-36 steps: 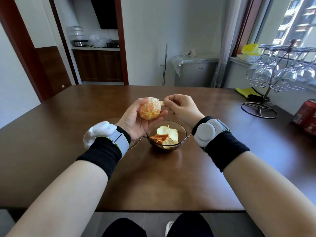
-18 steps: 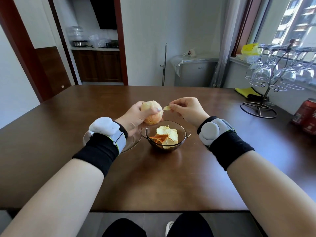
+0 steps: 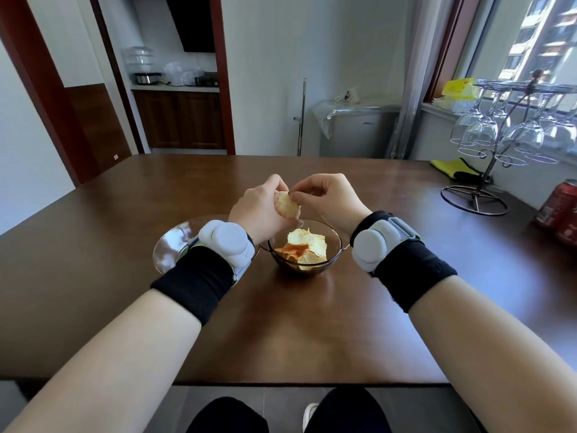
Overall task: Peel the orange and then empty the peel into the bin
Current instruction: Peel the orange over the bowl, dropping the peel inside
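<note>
**Peeled orange held over the bowl of peel**

Nearest the camera, 2 bare forearms reach forward over the dark wooden counter (image 3: 93, 245), each wearing a black wristband with a white sensor unit on it.

Just past the wrists sits a small glass bowl (image 3: 335, 242) holding loose pieces of peel (image 3: 307, 248), pale on the inside and orange on the outside. A clear glass plate (image 3: 170, 248) lies just beside the bowl on its left, partly hidden under the left wrist.

Above the far rim of the bowl, the left hand (image 3: 259, 210) grips the orange (image 3: 286, 206), fingers curled around it from the left and behind. The fruit looks mostly bare, its surface pale with white pith. The right hand (image 3: 331, 198) meets it from the right, its thumb and fingertips pinched together against the top of the orange. Whether a scrap of peel is caught between them cannot be told.

Farther back on the right side of the counter stand a wire rack (image 3: 477, 195) with wine glasses hanging upside down, a yellow cloth (image 3: 452, 167) behind its base, and a red can (image 3: 559, 204) at the edge of view.

Beyond the counter, a grey bin (image 3: 359, 132) with a clear liner stands against the wall, near the curtain.
</note>
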Tool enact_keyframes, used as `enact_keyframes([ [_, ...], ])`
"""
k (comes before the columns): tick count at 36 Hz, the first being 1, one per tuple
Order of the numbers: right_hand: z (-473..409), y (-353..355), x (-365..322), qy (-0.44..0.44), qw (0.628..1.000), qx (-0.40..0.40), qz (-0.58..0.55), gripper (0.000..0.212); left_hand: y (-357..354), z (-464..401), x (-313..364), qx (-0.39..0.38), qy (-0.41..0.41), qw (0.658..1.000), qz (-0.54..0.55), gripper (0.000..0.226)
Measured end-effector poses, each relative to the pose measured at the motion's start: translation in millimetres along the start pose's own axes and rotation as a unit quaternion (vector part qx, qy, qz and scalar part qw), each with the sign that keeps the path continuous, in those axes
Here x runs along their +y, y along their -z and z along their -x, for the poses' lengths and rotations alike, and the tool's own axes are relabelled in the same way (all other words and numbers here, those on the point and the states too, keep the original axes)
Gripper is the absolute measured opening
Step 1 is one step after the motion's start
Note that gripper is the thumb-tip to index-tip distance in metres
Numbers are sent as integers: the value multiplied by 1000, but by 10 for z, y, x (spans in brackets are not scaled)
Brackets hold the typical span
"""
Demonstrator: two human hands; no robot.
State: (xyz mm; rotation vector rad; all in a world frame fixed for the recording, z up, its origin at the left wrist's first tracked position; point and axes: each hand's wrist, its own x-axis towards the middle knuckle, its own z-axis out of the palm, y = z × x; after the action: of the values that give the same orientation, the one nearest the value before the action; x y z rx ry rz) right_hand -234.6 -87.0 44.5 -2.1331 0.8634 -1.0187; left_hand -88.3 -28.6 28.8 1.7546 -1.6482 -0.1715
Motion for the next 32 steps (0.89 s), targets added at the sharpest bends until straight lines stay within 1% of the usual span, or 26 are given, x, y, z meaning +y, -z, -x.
enact_keyframes([
  [3, 11, -5, 23, 0, 1000, -10, -4, 9, 16, 14, 15, 11, 1, 999, -49, 50],
  [8, 25, -28, 40, 4, 1000, -15, -15, 16, 20, 39, 66, 23, 2, 996, -91, 47],
  [13, 1, -40, 58, 0, 1000, -4, -18, 12, 16, 41, 92, 32, -5, 994, -105, 46],
  [23, -39, 5, 55, -6, 999, -33, 6, 4, -4, 24, 93, 36, -16, 990, -138, 45],
  [29, -49, 13, 73, -4, 1000, -22, 11, 8, -1, 13, 108, 40, -22, 988, -147, 45],
  [32, -48, 15, 85, -6, 999, -28, 23, 9, 0, 8, 109, 35, -21, 988, -151, 44],
])
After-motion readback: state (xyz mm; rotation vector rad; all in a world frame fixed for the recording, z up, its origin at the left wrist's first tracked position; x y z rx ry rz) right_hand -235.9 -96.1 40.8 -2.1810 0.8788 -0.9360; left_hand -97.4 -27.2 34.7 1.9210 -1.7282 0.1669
